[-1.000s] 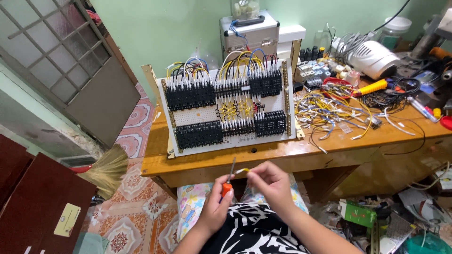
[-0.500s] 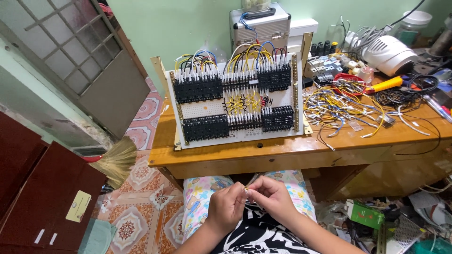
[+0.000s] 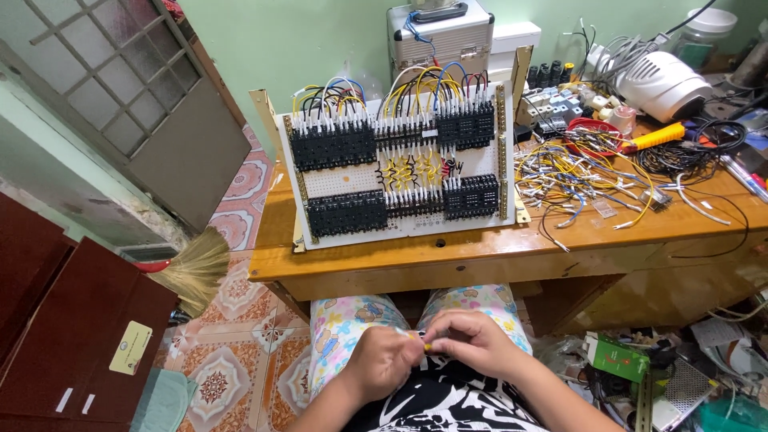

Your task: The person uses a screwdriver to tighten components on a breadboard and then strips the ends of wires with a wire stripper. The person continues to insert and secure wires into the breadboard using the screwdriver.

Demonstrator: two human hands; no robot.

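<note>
Over the lap, between the two sets of fingertips: a short yellow-tipped piece of thin wire (image 3: 422,342), pinched from both ends, long axis roughly left to right and nearly level, tips mostly hidden by the fingers (too small to tell which end faces where). Left hand (image 3: 382,362) curled into a loose fist, thumb and forefinger closed narrow on the wire's left end. Right hand (image 3: 472,342) bent over from the other side, fingertips closed on the right end, knuckles toward the camera. Both hands touching at the pinch, resting just above flower-printed trousers (image 3: 344,328) and a black-and-white patterned top (image 3: 448,400), soft cloth both.

Beyond the fingertips, well apart: edge of a varnished wooden table (image 3: 448,260), glossy and hard, its front lip running left to right. Standing tilted back on it, a white perforated panel with rows of black relay sockets and looped yellow, blue and black wires (image 3: 400,172). Further to the right of the fingers, a loose tangle of cut coloured wires (image 3: 584,172) on the tabletop, and a yellow-handled tool (image 3: 656,136).

Left of the left hand, open patterned floor tile (image 3: 240,360), a straw broom (image 3: 192,268), a dark red cabinet (image 3: 72,336). Right of the right hand, a green box (image 3: 616,356) amid clutter, close in. Free room mostly between lap and table edge.
</note>
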